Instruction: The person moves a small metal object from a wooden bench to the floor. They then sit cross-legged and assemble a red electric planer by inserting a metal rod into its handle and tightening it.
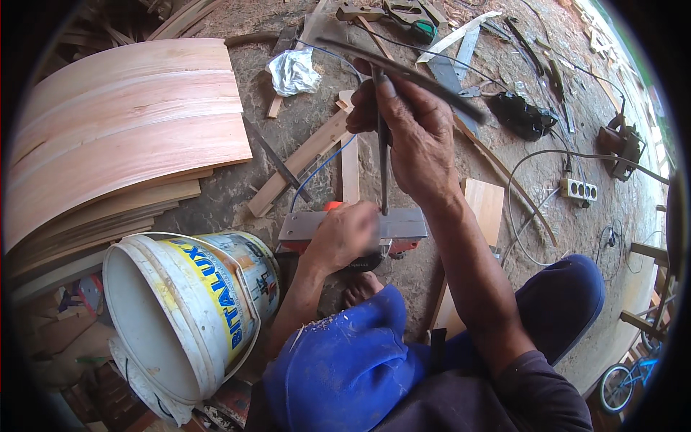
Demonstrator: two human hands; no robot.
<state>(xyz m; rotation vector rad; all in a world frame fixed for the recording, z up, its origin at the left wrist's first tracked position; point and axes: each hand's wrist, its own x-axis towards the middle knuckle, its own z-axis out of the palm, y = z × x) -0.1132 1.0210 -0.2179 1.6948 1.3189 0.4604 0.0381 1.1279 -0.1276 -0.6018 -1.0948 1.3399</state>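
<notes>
My right hand (417, 119) is closed on a dark T-shaped metal tool (383, 155): a long bar crosses over the top of a thin upright rod. Whether bar and rod are joined I cannot tell. The rod's lower end comes down at the edge of a grey metal plate on an electric planer (405, 226), which lies with its sole up and has a red and black body. My left hand (335, 237) is closed over the planer's middle, its fingertips partly blurred. My bare foot (361, 289) is just beneath the planer.
Wide planks (137, 108) are stacked at the left, above a tipped white bucket (165, 309). Wood strips (302, 169) lie ahead. A handsaw (446, 72), a black bag (522, 115), a power tool (620, 147), a socket strip (579, 190) and cords lie to the right.
</notes>
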